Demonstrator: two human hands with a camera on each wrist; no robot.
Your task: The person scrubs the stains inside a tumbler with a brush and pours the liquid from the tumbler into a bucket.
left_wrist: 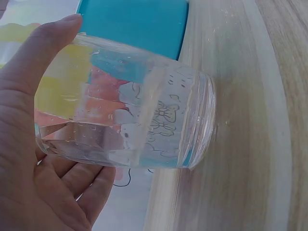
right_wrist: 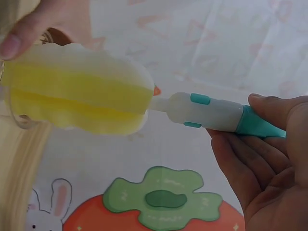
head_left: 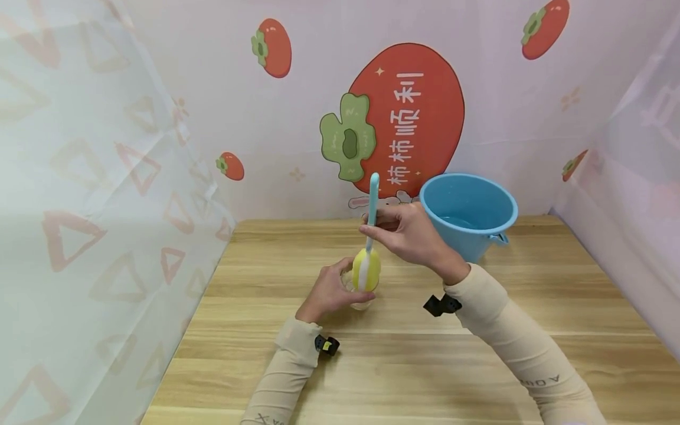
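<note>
A clear cup (left_wrist: pixel 161 139) stands upright on the table, with water drops on its wall. My left hand (head_left: pixel 330 290) grips it, thumb on one side and fingers round the other. Above it, my right hand (head_left: pixel 411 234) pinches the blue-and-white handle of a sponge bottle brush (right_wrist: pixel 82 91) between thumb and fingers. The brush is held upright, its yellow-and-white sponge head pointing down. In the right wrist view the head's lower end sits within the cup's mouth while most of it stays outside. My left fingers partly hide the cup in the head view.
A blue bucket (head_left: pixel 462 241) with a side handle stands at the back right, close behind my right hand. The wooden table (head_left: pixel 425 366) meets a printed cloth backdrop (head_left: pixel 297 130) at its rear, and cloth walls rise on both sides.
</note>
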